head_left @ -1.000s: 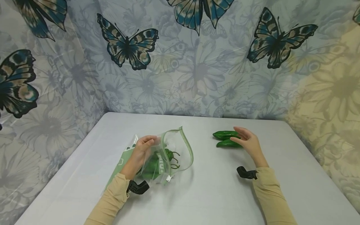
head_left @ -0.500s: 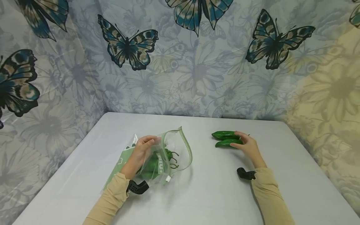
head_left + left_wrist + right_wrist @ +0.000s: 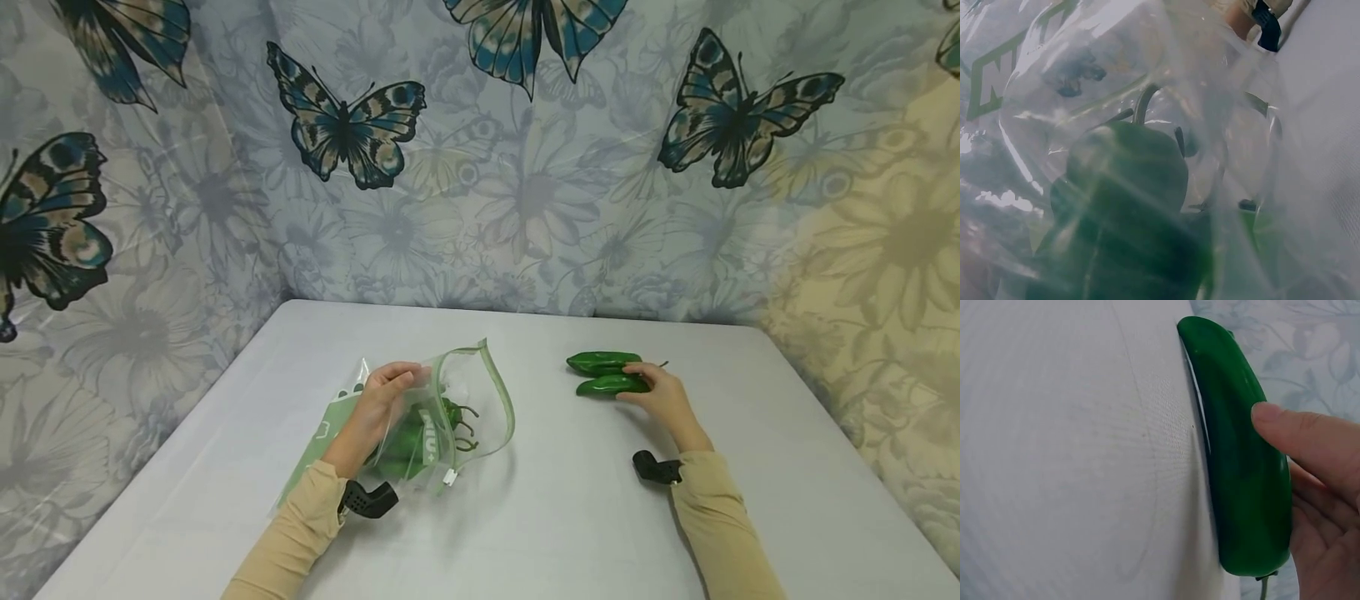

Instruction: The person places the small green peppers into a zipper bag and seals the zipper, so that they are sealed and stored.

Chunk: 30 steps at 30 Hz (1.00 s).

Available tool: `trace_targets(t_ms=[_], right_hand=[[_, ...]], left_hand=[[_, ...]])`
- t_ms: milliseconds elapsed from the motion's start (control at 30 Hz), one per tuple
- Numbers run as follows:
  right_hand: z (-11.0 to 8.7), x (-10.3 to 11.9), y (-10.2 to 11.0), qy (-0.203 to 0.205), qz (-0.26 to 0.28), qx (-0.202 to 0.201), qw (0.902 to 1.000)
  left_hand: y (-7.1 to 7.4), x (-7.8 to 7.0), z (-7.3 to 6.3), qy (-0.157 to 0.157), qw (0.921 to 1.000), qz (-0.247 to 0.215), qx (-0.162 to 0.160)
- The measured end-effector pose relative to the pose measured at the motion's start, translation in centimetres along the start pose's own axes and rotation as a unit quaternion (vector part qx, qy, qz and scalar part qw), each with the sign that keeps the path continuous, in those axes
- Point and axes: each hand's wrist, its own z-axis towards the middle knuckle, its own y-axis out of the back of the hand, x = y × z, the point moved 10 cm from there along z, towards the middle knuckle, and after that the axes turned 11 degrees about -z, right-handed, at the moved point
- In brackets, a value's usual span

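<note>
My left hand (image 3: 378,408) grips the upper side of a clear zip bag (image 3: 322,437) with green printing, its green-edged mouth gaping to the right. Inside lie several green peppers (image 3: 453,412) with curved stems; one pepper (image 3: 1129,169) shows large through the plastic in the left wrist view. To the right, two long green peppers lie side by side on the table. My right hand (image 3: 667,408) pinches the nearer pepper (image 3: 606,386) near its stem end, with thumb (image 3: 1297,434) on one side and fingers mostly hidden behind. The farther pepper (image 3: 596,362) lies just beyond.
A white table (image 3: 540,517) spreads beneath everything, reaching back to a patterned curtain (image 3: 525,208) with butterflies and flowers. Black wrist cameras sit on the left wrist (image 3: 369,500) and the right wrist (image 3: 655,467).
My right hand has come down and its fingers have closed in on the nearer pepper. My left hand and the bag have stayed almost still.
</note>
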Motion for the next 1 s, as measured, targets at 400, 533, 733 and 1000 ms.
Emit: trace_targets(t_ms=[400,533,733,1000], right_hand=[[-0.2,1.4,0.0,0.026,-0.117,0.004,0.9928],[-0.3,1.5,0.4,0.031,-0.107,-0.019,0.9936],[-0.5,1.7,0.4,0.033,-0.114,-0.029,0.9925],[-0.4,1.7,0.1,0.029,-0.140,-0.011,0.9897]], left_hand=[[-0.2,-0.1,0.1,-0.011,0.9998,-0.006,0.018],[-0.1,0.0,0.2,-0.009,0.9999,-0.005,0.012],[0.0,0.1,0.2,-0.004,1.0000,-0.003,0.000],[0.1,0.0,0.1,-0.010,0.9999,-0.002,0.005]])
